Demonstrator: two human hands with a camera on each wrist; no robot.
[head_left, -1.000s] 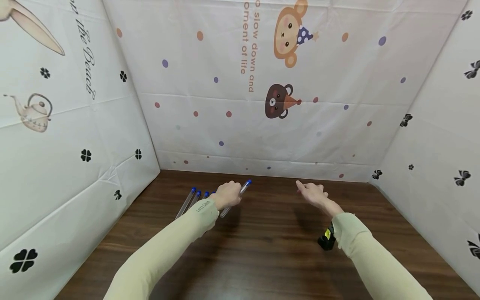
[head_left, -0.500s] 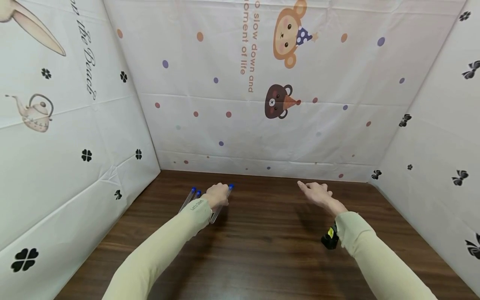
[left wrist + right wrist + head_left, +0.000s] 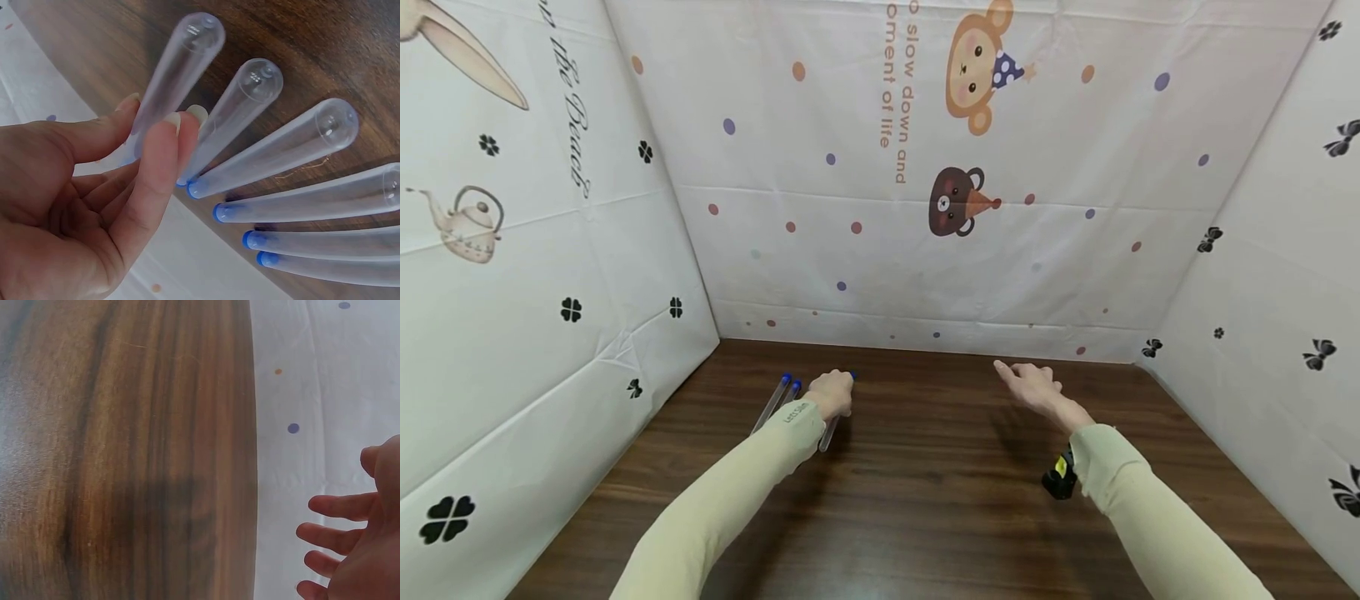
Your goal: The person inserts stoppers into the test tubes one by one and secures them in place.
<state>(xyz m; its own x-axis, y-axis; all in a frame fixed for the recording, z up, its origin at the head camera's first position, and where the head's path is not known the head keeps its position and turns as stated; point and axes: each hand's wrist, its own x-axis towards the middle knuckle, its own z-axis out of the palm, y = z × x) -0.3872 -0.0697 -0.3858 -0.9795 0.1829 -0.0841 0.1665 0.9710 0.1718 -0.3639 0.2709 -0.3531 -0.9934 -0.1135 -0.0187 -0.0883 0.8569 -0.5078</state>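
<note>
In the head view my left hand [image 3: 831, 395] is low over the back left of the table, pinching a clear test tube [image 3: 829, 435] with a blue cap. From the left wrist, the thumb and fingertips lie on either side of this tube [image 3: 181, 62], whose rounded end points away from the palm. Several more capped test tubes [image 3: 275, 150] lie beside it on the wood, fanned out in a row; the hand and sleeve hide part of them in the head view. My right hand [image 3: 1033, 387] hovers at the back right, fingers loosely extended, holding nothing.
The dark wooden table [image 3: 910, 483] is enclosed by a white printed cloth at the back [image 3: 820, 250], left [image 3: 527, 350] and right [image 3: 1262, 283]. A black device with a yellow patch [image 3: 1060, 477] sits at my right wrist.
My left hand has moved left and slightly down with the test tube, closer to the row of other tubes. The right hand has barely moved.
</note>
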